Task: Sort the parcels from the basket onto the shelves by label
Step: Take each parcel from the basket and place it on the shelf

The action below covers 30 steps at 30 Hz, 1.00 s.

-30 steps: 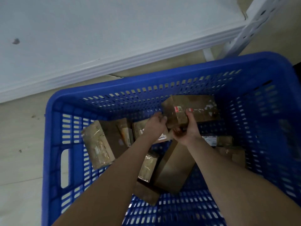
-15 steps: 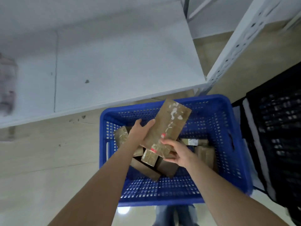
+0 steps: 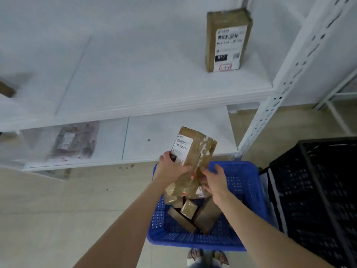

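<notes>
Taped cardboard parcel [image 3: 194, 151] is up above the blue basket [image 3: 248, 190], left hand [image 3: 172, 170] clamped round its lower end, right hand [image 3: 215, 180] gripping the opposite edge. Looks stiff and light-ish. Tape's probably slick, so I'd hold the long edges.

— Where's the held parcel [image 3: 193, 157]?
— Above the far rim of the basket [image 3: 249, 209], tilted. It is a brown taped box with its white barcode label facing up. The left hand [image 3: 172, 168] grips its left edge and the right hand [image 3: 214, 180] holds its lower right side.

— And the basket?
— Blue and slotted, on the floor just before the lower shelf [image 3: 173, 128]. Brown boxes [image 3: 190, 209] lie jumbled inside.

— The shelves?
— White. The upper shelf [image 3: 135, 84] has a brown carton [image 3: 228, 39] near its right end, labelled 010. A blurred flat bag [image 3: 75, 141] lies on the lower shelf, towards the left.
</notes>
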{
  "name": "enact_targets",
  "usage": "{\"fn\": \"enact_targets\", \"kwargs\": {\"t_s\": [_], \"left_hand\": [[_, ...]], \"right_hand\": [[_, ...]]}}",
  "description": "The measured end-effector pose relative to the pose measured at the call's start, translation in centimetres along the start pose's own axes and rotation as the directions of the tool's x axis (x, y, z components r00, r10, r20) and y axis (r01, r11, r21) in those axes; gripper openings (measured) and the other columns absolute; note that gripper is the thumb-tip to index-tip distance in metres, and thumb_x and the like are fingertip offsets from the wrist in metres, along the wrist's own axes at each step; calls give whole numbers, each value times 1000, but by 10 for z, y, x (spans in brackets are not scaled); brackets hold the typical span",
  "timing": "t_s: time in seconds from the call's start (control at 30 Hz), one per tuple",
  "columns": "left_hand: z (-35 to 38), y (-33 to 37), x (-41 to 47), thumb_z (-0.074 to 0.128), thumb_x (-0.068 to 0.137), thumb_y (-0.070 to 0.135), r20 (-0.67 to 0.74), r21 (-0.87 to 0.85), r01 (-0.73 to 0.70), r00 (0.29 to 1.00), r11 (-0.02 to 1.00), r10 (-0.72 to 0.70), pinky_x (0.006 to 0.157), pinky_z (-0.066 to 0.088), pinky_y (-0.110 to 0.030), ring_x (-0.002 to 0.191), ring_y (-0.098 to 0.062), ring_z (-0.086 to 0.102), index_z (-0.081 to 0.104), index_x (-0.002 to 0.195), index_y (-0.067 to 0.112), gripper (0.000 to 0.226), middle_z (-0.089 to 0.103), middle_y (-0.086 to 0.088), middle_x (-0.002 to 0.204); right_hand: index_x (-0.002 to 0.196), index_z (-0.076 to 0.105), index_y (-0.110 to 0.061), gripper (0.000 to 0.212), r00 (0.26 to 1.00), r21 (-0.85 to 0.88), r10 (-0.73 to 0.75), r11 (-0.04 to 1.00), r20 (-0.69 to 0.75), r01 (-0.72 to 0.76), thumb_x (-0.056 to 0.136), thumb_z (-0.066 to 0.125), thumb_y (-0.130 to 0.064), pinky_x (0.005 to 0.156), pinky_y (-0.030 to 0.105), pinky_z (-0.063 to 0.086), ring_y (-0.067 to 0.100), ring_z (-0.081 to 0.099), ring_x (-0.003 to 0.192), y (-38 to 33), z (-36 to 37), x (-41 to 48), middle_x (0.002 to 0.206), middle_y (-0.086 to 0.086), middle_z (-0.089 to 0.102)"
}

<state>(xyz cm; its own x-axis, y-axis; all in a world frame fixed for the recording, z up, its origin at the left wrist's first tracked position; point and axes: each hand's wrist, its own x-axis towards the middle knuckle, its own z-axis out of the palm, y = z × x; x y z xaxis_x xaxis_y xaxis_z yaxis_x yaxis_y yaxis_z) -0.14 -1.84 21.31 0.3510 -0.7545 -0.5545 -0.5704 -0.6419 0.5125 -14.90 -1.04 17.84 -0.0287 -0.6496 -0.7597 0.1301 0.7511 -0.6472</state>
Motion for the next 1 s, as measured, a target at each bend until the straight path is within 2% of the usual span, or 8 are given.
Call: {"fn": "enact_targets", "kwargs": {"t_s": [0.07,0.13,0.23,0.37,0.47,0.57,0.73,1.0], "left_hand": [[-15,14,-23,76,63,53,-85,99,-58,994,993,67,103,40,-43,125,-28,40,18,145,14,108,35,-8,134],[-29,27,-41,70,67,54,-132,161,-110,982,981,132,105,37,-43,127,-30,34,10,148,17,107,31,-10,135],[-50,40,-58,72,64,56,-131,178,-190,968,966,215,102,40,-44,125,-27,33,14,147,24,106,32,-7,131],[-84,49,-71,75,72,49,-85,-135,-239,970,961,229,92,47,-32,109,-18,52,37,136,24,78,46,-1,122],[-108,48,-75,56,91,43,-49,-403,-186,982,896,181,90,52,-36,100,-20,62,51,126,16,44,63,-5,118],[-131,43,-78,40,94,54,6,-443,-109,992,890,125,99,46,-47,110,-24,57,51,124,18,49,60,-5,121],[-158,43,-89,41,77,79,188,-389,-71,970,918,155,101,39,-55,119,-26,51,46,132,29,74,56,-4,128],[-179,60,-107,36,94,60,217,-412,-154,940,898,261,93,48,-49,102,-22,64,48,130,29,49,68,1,110]], "right_hand": [[150,21,-24,82,994,47,-95,995,52,92,85,71,-25,90,38,50,25,58,111,-25,11,-26,128,2,55],[145,28,-32,74,975,35,-128,992,182,124,85,71,-30,90,39,45,18,55,110,-45,20,-48,118,-8,54],[137,34,-40,72,959,18,-99,995,265,98,78,75,-41,100,55,37,23,48,119,-66,25,-65,127,-7,53],[134,44,-32,69,957,28,-59,998,283,53,75,76,-44,97,57,42,28,53,115,-85,23,-80,124,2,58],[126,54,-26,60,943,15,-57,998,329,55,73,76,-46,87,52,52,31,62,106,-93,23,-91,113,9,67],[121,55,-23,48,932,-15,-100,994,348,112,80,71,-42,78,45,55,31,63,103,-103,27,-105,110,11,68],[122,55,-23,46,936,-18,-144,987,320,157,82,70,-40,82,46,54,32,63,102,-116,42,-126,110,13,67],[124,53,-25,44,926,-14,-225,971,305,240,84,67,-39,81,43,54,32,62,103,-136,55,-149,112,13,65]]}}
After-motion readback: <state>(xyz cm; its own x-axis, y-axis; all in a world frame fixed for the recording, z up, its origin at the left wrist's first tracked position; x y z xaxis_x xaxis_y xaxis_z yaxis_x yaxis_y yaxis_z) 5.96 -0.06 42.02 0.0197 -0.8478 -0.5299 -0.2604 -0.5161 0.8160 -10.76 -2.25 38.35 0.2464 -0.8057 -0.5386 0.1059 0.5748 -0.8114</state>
